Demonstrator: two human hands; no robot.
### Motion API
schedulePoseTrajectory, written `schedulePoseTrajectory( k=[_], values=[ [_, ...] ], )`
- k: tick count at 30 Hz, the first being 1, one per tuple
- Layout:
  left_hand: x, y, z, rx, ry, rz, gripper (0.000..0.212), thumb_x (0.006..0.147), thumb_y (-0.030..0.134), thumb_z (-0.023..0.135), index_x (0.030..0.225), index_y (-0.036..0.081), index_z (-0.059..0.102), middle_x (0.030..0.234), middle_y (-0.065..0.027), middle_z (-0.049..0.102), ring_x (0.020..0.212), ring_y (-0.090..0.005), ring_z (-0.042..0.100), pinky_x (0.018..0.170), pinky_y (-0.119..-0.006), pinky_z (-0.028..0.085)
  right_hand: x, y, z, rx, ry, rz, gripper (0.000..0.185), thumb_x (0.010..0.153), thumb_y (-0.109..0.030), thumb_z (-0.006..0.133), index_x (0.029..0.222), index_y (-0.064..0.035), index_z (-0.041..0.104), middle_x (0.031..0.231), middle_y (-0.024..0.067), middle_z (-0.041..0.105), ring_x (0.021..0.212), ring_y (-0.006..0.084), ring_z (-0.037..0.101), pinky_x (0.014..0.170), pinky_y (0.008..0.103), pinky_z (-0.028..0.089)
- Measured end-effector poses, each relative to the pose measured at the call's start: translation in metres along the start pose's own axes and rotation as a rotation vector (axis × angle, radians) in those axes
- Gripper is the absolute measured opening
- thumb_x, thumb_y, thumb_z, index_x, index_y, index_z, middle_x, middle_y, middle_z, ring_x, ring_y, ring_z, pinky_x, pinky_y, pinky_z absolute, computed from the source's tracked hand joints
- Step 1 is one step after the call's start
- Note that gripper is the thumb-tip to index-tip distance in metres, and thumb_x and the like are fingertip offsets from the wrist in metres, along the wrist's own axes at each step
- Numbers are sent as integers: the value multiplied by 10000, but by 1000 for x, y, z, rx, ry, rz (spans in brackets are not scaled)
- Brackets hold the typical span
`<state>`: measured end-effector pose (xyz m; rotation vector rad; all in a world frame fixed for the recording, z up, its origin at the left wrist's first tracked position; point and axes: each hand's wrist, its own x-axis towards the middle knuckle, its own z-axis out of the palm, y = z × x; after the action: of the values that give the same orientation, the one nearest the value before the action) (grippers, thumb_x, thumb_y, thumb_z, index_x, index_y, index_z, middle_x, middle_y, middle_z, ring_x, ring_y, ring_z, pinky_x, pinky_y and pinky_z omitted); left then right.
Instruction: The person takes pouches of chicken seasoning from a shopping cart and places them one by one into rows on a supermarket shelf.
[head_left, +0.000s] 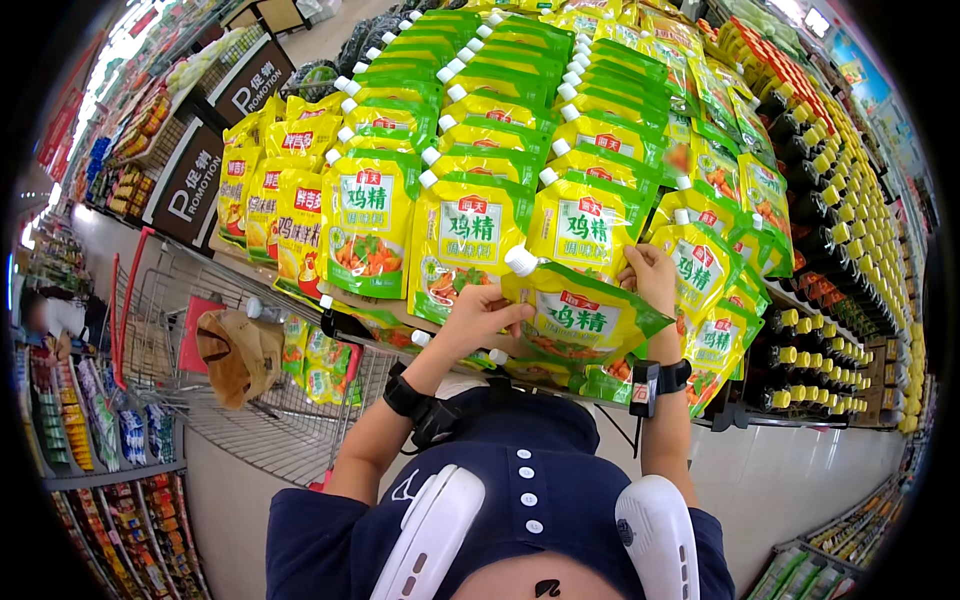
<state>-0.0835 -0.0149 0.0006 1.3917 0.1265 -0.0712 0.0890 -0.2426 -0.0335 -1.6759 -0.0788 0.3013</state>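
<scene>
A yellow and green seasoning pouch (581, 315) with a white screw cap is tilted in front of me, its cap at the upper left. My left hand (487, 319) pinches the pouch's left edge below the cap. My right hand (651, 274) is raised behind the pouch's right side, its fingers at the edge of a standing pouch (589, 221) in the row; whether it also touches the tilted pouch cannot be told. Rows of similar capped pouches (469, 232) stand upright behind, packed front to back on the display.
A metal shopping cart (262, 442) at the left holds a brown paper bag (238, 356) and several pouches. Yellow seasoning bags (300, 225) stand at the display's left. Dark bottles with yellow caps (787, 356) fill the right side. Promotion signs (184, 180) are at the upper left.
</scene>
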Motion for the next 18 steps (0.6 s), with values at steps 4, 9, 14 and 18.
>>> schedulePoseTrajectory(
  k=[4, 9, 14, 18],
  values=[
    [-1, 2, -2, 32, -17, -20, 120, 815, 54, 612, 907, -22, 624, 721, -25, 610, 581, -91, 573, 545, -218, 447, -3, 0, 4, -25, 146, -43, 286, 827, -138, 607, 1000, 75, 528, 730, 98, 601, 478, 118, 560, 415, 221, 426],
    [-1, 5, -3, 45, -12, -48, 124, 814, 53, 610, 907, -28, 621, 726, -29, 611, 588, -93, 574, 548, -218, 450, 5, -21, 7, -58, 150, -199, 377, 809, -158, 631, 1073, 71, 491, 819, 116, 602, 452, 110, 536, 400, 212, 400],
    [1, -2, -6, 64, -18, -49, 127, 812, 54, 614, 907, -29, 622, 744, -33, 616, 592, -94, 574, 551, -221, 454, 31, -51, 6, -144, 22, -123, 304, 798, -163, 642, 1012, 34, 553, 726, 53, 596, 410, 85, 483, 370, 201, 340],
    [2, -2, -4, 45, -26, -34, 129, 811, 53, 615, 916, -21, 627, 744, -29, 615, 590, -90, 568, 550, -220, 447, 40, -46, 10, -62, -33, -109, 167, 805, -116, 629, 922, -1, 596, 604, -14, 541, 382, 45, 402, 357, 205, 293]
  ],
)
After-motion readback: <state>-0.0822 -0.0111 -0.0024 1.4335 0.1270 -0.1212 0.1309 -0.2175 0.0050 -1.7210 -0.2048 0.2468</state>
